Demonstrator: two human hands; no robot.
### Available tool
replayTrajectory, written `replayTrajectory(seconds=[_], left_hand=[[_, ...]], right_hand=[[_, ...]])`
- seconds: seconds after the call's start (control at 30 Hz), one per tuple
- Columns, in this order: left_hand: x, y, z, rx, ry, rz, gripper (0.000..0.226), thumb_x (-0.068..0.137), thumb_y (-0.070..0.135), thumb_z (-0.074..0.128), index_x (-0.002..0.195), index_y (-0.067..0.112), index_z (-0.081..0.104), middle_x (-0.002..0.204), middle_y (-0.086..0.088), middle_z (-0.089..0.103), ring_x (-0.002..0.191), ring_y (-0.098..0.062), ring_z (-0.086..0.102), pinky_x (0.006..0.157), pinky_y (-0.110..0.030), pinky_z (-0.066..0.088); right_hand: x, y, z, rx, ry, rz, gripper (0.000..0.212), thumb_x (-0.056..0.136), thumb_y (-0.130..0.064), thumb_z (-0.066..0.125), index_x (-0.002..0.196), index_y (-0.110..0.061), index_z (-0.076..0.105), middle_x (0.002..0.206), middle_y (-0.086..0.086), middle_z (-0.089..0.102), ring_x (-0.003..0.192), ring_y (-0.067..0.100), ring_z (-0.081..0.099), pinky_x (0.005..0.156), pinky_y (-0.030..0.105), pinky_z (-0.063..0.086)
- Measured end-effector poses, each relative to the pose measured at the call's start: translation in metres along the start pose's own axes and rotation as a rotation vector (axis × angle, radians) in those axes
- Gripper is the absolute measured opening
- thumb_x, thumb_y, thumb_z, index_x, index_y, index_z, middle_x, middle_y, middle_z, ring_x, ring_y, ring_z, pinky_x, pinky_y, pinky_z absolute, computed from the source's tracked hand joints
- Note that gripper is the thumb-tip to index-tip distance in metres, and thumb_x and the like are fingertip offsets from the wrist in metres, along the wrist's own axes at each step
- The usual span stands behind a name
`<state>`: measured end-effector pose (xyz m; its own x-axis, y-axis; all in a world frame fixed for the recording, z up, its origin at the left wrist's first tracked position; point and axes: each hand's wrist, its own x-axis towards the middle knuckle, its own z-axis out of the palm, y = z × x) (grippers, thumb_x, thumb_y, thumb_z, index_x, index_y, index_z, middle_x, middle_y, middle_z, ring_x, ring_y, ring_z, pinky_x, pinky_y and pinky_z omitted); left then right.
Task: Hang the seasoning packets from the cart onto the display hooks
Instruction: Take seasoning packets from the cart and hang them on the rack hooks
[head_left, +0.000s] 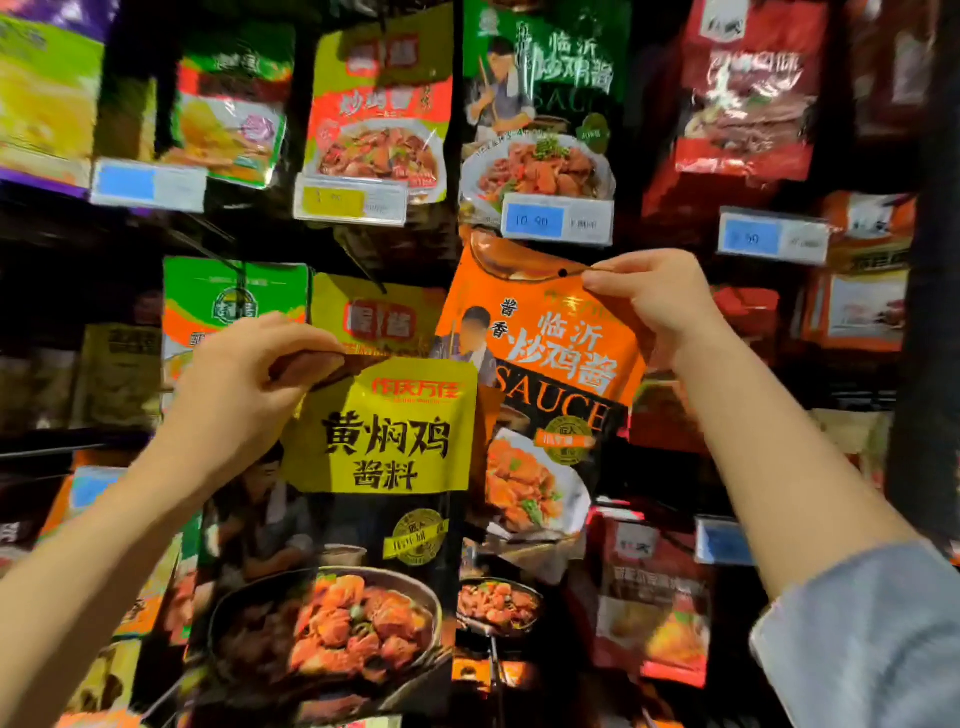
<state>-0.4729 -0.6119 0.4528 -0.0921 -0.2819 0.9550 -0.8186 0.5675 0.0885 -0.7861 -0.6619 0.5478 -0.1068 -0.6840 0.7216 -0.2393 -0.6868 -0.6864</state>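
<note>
My left hand (244, 384) pinches the top left corner of a yellow-and-black seasoning packet (384, 447) with a chicken dish pictured on it, held low in the middle. My right hand (654, 301) pinches the top right edge of an orange sauce packet (550, 358), tilted, with its round hang hole just left of my fingertips. The orange packet's top sits right under a blue price tag (556, 221). I cannot tell whether the orange packet is on a hook. The cart is out of view.
Hanging packets fill the display: a green one (545, 78) and a yellow-orange one (379, 104) above, red ones (748, 88) at the right, green-orange (228, 306) and yellow ones (374, 317) behind my left hand. Price tags (348, 202) stick out from the hook ends.
</note>
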Motion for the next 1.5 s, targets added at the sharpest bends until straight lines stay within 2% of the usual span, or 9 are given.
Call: replayTrajectory(seconds=[0.2,0.4,0.57,0.8,0.87,1.0,1.23,1.37,1.5], left_hand=[[0.008,0.002,0.000,0.033,0.023,-0.009,0.010,0.086,0.014,0.068,0.094,0.012,0.074,0.083,-0.002,0.065,0.077,-0.011,0.052,0.067,-0.006,0.035],[0.009,0.004,0.006,0.055,0.017,0.002,0.015,0.084,0.020,0.066,0.093,0.012,0.075,0.084,-0.003,0.066,0.075,-0.018,0.055,0.065,-0.010,0.035],[0.007,0.004,0.010,0.029,0.028,0.001,0.014,0.083,0.006,0.069,0.095,0.012,0.075,0.084,-0.003,0.066,0.076,-0.006,0.051,0.067,-0.008,0.037],[0.007,0.006,0.016,-0.001,0.025,0.025,0.016,0.082,0.009,0.068,0.096,0.011,0.075,0.087,-0.002,0.067,0.081,-0.019,0.059,0.070,-0.042,0.051],[0.009,0.007,0.019,-0.010,0.018,0.049,0.017,0.082,0.014,0.066,0.096,0.011,0.075,0.086,-0.001,0.066,0.081,-0.025,0.060,0.070,-0.043,0.050],[0.013,0.009,0.023,-0.032,0.019,0.068,0.028,0.081,0.028,0.057,0.097,0.013,0.075,0.086,0.004,0.064,0.081,-0.020,0.059,0.067,-0.033,0.047],[0.014,0.007,0.031,-0.077,0.035,0.084,0.027,0.081,0.029,0.056,0.096,0.017,0.074,0.090,0.026,0.055,0.088,0.014,0.051,0.071,-0.008,0.040],[0.017,0.004,0.036,-0.082,0.047,0.091,0.021,0.086,0.028,0.061,0.096,0.016,0.074,0.086,0.021,0.058,0.078,-0.002,0.052,0.069,-0.019,0.045],[0.020,0.003,0.041,-0.063,0.033,0.090,0.022,0.088,0.030,0.061,0.096,0.014,0.075,0.084,0.007,0.063,0.078,-0.015,0.055,0.063,-0.027,0.043]], right_hand=[[0.029,0.004,0.016,0.199,-0.025,0.010,0.012,0.073,0.001,0.074,0.072,-0.008,0.066,0.047,-0.005,0.063,0.044,0.006,0.059,0.051,0.019,0.052],[0.030,0.016,0.020,0.239,-0.016,0.027,0.011,0.073,0.000,0.074,0.073,-0.007,0.066,0.049,-0.005,0.064,0.046,0.006,0.061,0.048,0.018,0.050],[0.032,0.016,0.024,0.303,-0.028,0.004,0.033,0.073,0.003,0.074,0.104,-0.006,0.066,0.082,0.008,0.071,0.063,0.015,0.069,0.058,0.027,0.057],[0.032,0.024,0.025,0.246,0.004,-0.057,0.049,0.070,0.002,0.077,0.115,-0.008,0.059,0.088,0.013,0.068,0.065,0.017,0.069,0.059,0.028,0.056],[0.031,0.025,0.025,0.242,0.011,-0.088,0.052,0.070,0.004,0.076,0.116,-0.008,0.057,0.085,0.011,0.068,0.065,0.015,0.069,0.058,0.027,0.055],[0.037,0.030,0.024,0.198,0.056,-0.133,0.063,0.068,0.006,0.078,0.120,-0.012,0.047,0.094,0.014,0.066,0.078,0.022,0.067,0.068,0.036,0.058],[0.039,0.027,0.017,0.226,0.025,-0.179,0.068,0.070,0.005,0.077,0.123,-0.019,0.042,0.083,0.012,0.067,0.070,0.021,0.068,0.064,0.033,0.058],[0.049,0.025,0.011,0.217,0.053,-0.170,0.067,0.071,0.008,0.075,0.122,-0.018,0.040,0.080,0.010,0.068,0.063,0.012,0.068,0.057,0.025,0.054],[0.064,0.023,0.014,0.144,0.039,-0.138,0.072,0.069,0.007,0.076,0.127,-0.017,0.040,0.092,0.011,0.068,0.082,0.019,0.068,0.069,0.032,0.058]])
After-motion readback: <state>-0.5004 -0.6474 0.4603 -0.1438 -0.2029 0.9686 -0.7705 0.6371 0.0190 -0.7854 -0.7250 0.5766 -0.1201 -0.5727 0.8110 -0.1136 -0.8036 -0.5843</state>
